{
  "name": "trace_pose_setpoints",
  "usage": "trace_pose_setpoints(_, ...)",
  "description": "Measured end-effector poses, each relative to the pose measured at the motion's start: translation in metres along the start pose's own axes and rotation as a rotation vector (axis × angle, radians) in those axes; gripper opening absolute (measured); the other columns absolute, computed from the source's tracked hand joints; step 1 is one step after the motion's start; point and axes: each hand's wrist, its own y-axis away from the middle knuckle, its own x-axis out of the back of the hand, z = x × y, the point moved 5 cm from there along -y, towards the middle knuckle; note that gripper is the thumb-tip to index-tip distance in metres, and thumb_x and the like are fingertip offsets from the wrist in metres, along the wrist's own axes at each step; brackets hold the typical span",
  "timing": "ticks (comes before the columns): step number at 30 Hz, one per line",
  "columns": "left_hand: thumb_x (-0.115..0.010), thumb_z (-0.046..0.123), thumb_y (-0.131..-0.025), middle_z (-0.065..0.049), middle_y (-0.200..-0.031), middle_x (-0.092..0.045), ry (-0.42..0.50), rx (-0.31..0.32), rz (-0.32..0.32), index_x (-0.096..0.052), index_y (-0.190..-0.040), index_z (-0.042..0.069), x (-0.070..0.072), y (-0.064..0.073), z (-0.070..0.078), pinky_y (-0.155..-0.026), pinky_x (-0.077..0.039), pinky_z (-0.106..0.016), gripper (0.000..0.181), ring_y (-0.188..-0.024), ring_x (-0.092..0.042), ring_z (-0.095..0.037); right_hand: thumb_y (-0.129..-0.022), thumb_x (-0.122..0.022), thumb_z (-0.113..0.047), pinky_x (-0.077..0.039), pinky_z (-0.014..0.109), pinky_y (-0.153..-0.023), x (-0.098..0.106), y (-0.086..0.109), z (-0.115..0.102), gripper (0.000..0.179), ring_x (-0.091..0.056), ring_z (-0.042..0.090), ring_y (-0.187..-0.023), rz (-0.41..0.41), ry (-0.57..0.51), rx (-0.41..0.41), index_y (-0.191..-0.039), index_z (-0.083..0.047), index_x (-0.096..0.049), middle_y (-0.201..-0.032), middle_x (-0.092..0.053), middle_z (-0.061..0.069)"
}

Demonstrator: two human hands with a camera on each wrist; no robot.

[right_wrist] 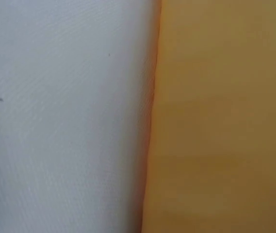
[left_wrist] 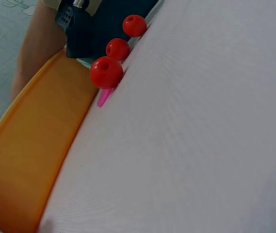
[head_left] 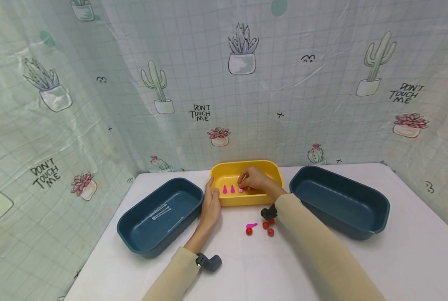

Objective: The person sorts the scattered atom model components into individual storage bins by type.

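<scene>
My left hand [head_left: 211,205] holds the left front corner of a yellow tray [head_left: 227,201], fingers along its left side and thumb at the front rim. The right hand [head_left: 255,179] reaches inside the tray, its fingertips pinching a small pink bottle-shaped piece [head_left: 240,190] close over the tray floor; the hand partly covers it. Two like pink pieces [head_left: 225,189] lie beside it in a row. On the table in front, one more pink piece [head_left: 251,225] lies near several red beads [head_left: 249,231], their holes showing in the left wrist view.
A dark blue tray [head_left: 133,246] at the left holds several thin whitish sticks [head_left: 161,212]. Another dark blue tray [head_left: 359,234] stands to the right, near the right sleeve. A patterned curtain [head_left: 284,96] hangs behind the white table [head_left: 243,267]. The right wrist view shows the yellow tray's wall [right_wrist: 220,121].
</scene>
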Motion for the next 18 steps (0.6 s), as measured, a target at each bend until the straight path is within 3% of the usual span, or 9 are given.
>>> trace_pose_setpoints(18, -0.036, 0.024, -0.111, -0.006, -0.170, -0.030, 0.002, -0.005, 0.002, -0.030, -0.163, 0.019, 0.0002, -0.0018, -0.0010, -0.131, -0.017, -0.054, 0.052, -0.158, -0.027, -0.029, -0.095, -0.073, -0.007, -0.046, 0.018, -0.060, -0.0003, -0.0005, -0.0016, 0.009, -0.052, 0.014, -0.064, -0.002, 0.043, 0.006, -0.100, 0.000, -0.075, -0.084, -0.067, 0.008)
